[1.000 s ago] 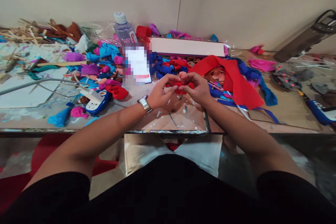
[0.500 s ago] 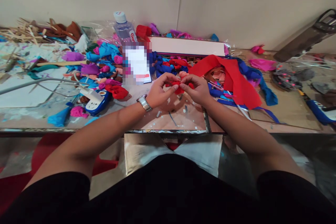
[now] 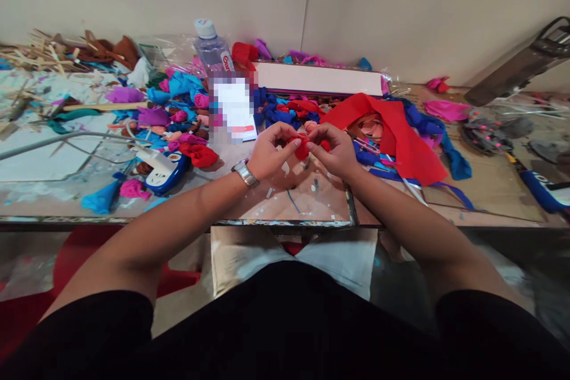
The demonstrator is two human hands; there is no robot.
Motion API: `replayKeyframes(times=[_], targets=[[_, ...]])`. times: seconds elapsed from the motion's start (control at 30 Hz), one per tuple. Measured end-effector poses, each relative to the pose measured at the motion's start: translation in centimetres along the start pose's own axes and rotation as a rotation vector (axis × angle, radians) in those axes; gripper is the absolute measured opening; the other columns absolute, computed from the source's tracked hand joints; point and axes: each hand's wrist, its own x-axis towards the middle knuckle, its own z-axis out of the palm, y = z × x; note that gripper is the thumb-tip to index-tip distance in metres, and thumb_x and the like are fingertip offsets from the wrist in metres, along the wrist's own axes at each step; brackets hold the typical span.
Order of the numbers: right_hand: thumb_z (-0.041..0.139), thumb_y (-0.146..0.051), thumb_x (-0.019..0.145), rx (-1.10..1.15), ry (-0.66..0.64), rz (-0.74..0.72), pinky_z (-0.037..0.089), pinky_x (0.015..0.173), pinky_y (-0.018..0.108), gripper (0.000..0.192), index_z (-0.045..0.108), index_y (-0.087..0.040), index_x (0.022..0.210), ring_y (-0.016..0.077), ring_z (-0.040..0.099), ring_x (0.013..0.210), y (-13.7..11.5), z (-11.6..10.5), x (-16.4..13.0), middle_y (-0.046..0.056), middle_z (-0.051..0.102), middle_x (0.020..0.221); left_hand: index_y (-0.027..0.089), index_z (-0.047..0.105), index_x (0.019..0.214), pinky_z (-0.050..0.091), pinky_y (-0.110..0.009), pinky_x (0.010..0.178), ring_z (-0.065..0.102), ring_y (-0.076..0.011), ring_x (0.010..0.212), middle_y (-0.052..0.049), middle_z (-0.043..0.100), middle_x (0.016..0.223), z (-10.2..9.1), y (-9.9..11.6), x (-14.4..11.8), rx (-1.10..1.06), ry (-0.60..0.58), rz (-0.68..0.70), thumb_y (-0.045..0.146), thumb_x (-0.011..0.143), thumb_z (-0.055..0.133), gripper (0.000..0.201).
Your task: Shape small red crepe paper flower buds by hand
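Observation:
A small piece of red crepe paper [image 3: 301, 147] is pinched between my two hands above the table. My left hand [image 3: 274, 151], below a metal watch [image 3: 244, 173], closes its thumb and fingertips on the paper's left side. From the other side my right hand [image 3: 333, 151] holds it with thumb and forefinger. The paper looks gathered, but its exact shape is partly hidden by the fingers. Just behind the fingers is a peach rolled paper flower [image 3: 310, 125]. A wide red crepe strip [image 3: 414, 154] lies to the right of my right hand.
Coloured paper flowers [image 3: 154, 116] crowd the left, beside a blue-white power strip [image 3: 167, 172] with a cable. A phone [image 3: 236, 107] leans near a plastic bottle [image 3: 214, 50]. A long white box [image 3: 316, 78] lies at the back. A dark tumbler [image 3: 512, 68] tilts at the far right.
The red paper between my fingertips has shifted slightly left and shows more of its surface below the fingers. Both hands keep their pinch in nearly the same place.

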Motion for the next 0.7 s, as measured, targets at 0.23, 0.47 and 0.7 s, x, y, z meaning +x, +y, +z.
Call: replayKeyframes(times=[0.23, 0.47, 0.7], targets=[[0.068, -0.057, 0.1, -0.172, 0.105, -0.152, 0.052, 0.076, 0.037, 0.033, 0.065, -0.025, 0.1, 0.0187, 0.06, 0.079, -0.78, -0.21, -0.06, 0.005, 0.069, 0.095, 0.021, 0.064, 0.098, 0.058, -0.026, 0.068, 0.068, -0.0116, 0.069, 0.001, 0.073, 0.082, -0.07, -0.83, 0.65, -0.218, 0.094, -0.227, 0.029, 0.085, 0.084, 0.026], [0.078, -0.055, 0.092, -0.323, 0.018, -0.199, 0.055, 0.086, 0.043, 0.033, 0.063, -0.026, 0.097, 0.0257, 0.064, 0.096, -0.16, -0.09, -0.06, 0.008, 0.069, 0.104, 0.02, 0.064, 0.095, 0.06, -0.024, 0.066, 0.069, -0.0109, 0.07, 0.0, 0.075, 0.085, 0.18, -0.64, 0.46, -0.272, 0.101, -0.277, 0.018, 0.083, 0.078, 0.019], [0.072, -0.044, 0.096, -0.27, 0.071, -0.131, 0.054, 0.082, 0.04, 0.022, 0.066, -0.024, 0.089, 0.0229, 0.065, 0.094, -0.08, 0.07, -0.34, 0.008, 0.068, 0.104, 0.02, 0.066, 0.094, 0.059, -0.026, 0.067, 0.07, -0.0118, 0.071, 0.0, 0.076, 0.085, 0.31, -0.09, 0.28, -0.252, 0.068, -0.252, 0.015, 0.077, 0.077, 0.021]])
